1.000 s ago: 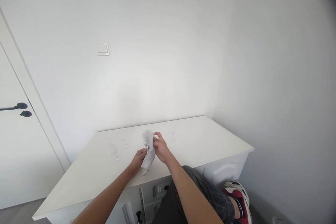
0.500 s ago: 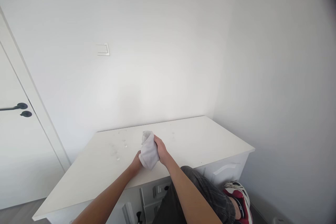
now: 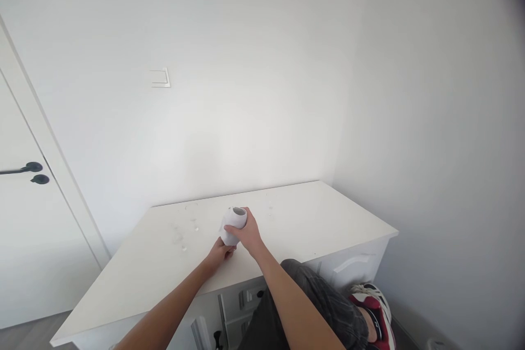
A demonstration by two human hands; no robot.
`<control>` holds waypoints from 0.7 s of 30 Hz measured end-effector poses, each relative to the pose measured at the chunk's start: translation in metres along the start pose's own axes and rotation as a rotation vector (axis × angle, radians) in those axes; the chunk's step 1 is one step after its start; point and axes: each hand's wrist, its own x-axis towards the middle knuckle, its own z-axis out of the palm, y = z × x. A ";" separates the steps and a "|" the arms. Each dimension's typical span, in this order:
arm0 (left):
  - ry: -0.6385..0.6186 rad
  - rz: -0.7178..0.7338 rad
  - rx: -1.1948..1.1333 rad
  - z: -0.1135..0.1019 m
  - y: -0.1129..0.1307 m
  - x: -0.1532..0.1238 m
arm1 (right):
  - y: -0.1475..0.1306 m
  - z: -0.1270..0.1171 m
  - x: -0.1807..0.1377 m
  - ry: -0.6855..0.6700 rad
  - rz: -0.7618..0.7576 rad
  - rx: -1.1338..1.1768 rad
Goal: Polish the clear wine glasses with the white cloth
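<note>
A small white cloth (image 3: pixel 232 223), bunched into a tight wad, is held just above the white desk top (image 3: pixel 311 219) near its middle. My right hand (image 3: pixel 246 235) is wrapped round the wad from the right, fingers closed on it. My left hand (image 3: pixel 219 251) sits below and to the left of it, fingertips pinching the cloth's lower end. Part of the cloth is hidden inside my right hand. A few faint wet spots (image 3: pixel 184 229) mark the desk to the left of my hands.
The desk stands in a corner, with walls behind and to the right. A white door with a black handle (image 3: pixel 30 167) is at far left. A light switch (image 3: pixel 159 77) is on the back wall. My knee in dark trousers (image 3: pixel 311 306) and a red, white and black shoe (image 3: pixel 371 306) lie below the desk's front edge.
The cloth hung loose and long between my hands; my right hand has gathered it into a compact wad and closed over it. Both hands stayed near the desk's middle.
</note>
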 end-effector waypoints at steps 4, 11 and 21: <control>-0.077 0.041 0.027 0.000 -0.002 0.001 | 0.006 -0.001 0.004 0.054 0.083 0.159; -0.142 0.074 0.086 -0.001 0.000 0.001 | -0.004 -0.001 0.000 0.103 0.023 0.094; -0.055 0.060 0.166 -0.014 -0.019 0.008 | -0.003 0.001 0.000 0.048 -0.037 0.006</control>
